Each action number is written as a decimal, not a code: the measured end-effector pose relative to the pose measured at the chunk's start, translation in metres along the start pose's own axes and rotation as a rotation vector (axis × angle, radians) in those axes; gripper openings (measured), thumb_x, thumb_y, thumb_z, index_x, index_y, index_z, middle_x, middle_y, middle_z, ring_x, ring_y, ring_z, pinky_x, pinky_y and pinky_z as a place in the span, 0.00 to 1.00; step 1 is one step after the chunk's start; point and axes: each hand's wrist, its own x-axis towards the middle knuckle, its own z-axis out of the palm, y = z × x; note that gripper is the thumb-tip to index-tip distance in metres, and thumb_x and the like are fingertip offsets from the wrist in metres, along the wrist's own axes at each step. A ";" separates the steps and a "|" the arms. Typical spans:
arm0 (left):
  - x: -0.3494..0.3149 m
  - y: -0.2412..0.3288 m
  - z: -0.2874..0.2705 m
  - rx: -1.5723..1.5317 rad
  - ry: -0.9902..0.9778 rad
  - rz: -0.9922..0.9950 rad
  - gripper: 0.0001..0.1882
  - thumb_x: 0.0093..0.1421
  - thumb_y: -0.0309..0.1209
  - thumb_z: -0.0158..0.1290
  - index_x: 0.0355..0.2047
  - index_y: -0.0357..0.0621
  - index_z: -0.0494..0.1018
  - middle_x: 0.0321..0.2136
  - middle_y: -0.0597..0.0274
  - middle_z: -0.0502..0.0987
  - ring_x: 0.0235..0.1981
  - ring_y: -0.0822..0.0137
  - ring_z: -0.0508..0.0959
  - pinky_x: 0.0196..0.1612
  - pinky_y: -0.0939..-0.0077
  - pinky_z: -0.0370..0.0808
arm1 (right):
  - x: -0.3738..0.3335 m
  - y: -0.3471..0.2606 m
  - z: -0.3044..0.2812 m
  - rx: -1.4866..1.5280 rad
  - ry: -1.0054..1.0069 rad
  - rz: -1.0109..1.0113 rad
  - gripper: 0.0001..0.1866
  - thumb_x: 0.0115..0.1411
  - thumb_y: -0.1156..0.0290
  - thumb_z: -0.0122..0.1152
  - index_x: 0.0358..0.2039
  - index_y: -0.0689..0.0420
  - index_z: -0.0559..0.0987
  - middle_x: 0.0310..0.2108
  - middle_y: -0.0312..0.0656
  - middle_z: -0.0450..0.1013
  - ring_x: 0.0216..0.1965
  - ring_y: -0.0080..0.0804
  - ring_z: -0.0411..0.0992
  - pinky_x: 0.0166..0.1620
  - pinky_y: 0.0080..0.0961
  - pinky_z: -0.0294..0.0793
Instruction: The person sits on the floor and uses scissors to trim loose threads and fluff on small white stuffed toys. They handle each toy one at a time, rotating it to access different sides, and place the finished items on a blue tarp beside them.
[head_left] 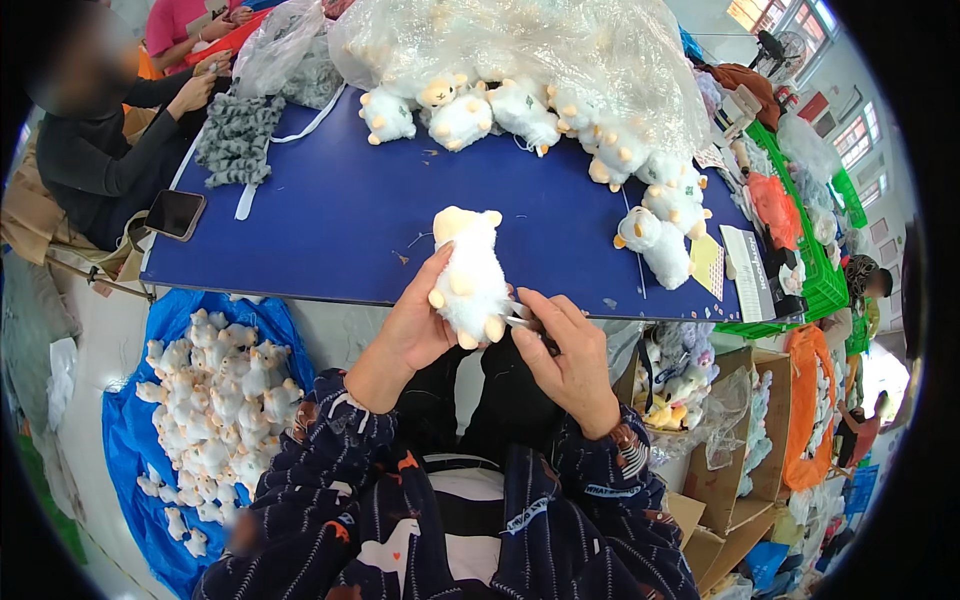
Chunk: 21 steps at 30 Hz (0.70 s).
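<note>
My left hand (410, 318) is closed around a white plush animal (468, 272) with cream feet and ears, held upright at the table's near edge. In my right hand (568, 352) is a pair of small metal thread snips (517, 314), mostly covered by my fingers. Their silver tips are beside the lower right of the plush, close to a cream foot; whether they touch it I cannot tell. A similar white plush (655, 246) lies on the blue table (330, 225) to the right.
More white plush toys (461, 120) line the table's far side, below clear plastic (540, 45). Grey plush fabric (238, 138) and a phone (175, 214) are at left, near a seated person (100, 150). A blue sack (125, 440) of plush pieces stands lower left; cardboard boxes (765, 440) stand right.
</note>
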 end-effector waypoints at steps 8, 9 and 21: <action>-0.004 0.002 0.004 0.011 0.028 0.002 0.25 0.65 0.47 0.38 0.52 0.41 0.61 0.41 0.53 0.75 0.41 0.60 0.77 0.42 0.67 0.77 | -0.003 0.008 0.012 0.162 0.135 0.078 0.13 0.51 0.74 0.62 0.39 0.61 0.77 0.22 0.41 0.70 0.22 0.31 0.70 0.24 0.23 0.68; -0.003 0.001 0.002 0.018 -0.008 -0.009 0.25 0.65 0.48 0.37 0.52 0.41 0.61 0.41 0.52 0.75 0.41 0.59 0.77 0.43 0.66 0.77 | -0.004 0.009 0.012 0.280 0.174 0.149 0.13 0.51 0.74 0.62 0.38 0.61 0.77 0.22 0.41 0.70 0.21 0.30 0.69 0.24 0.22 0.68; -0.056 0.072 -0.058 -0.392 -0.698 0.443 0.32 0.62 0.57 0.35 0.50 0.40 0.65 0.44 0.55 0.72 0.40 0.57 0.73 0.36 0.60 0.73 | 0.003 0.037 -0.026 0.088 0.416 0.177 0.10 0.50 0.74 0.64 0.34 0.60 0.76 0.27 0.40 0.72 0.27 0.25 0.72 0.31 0.19 0.70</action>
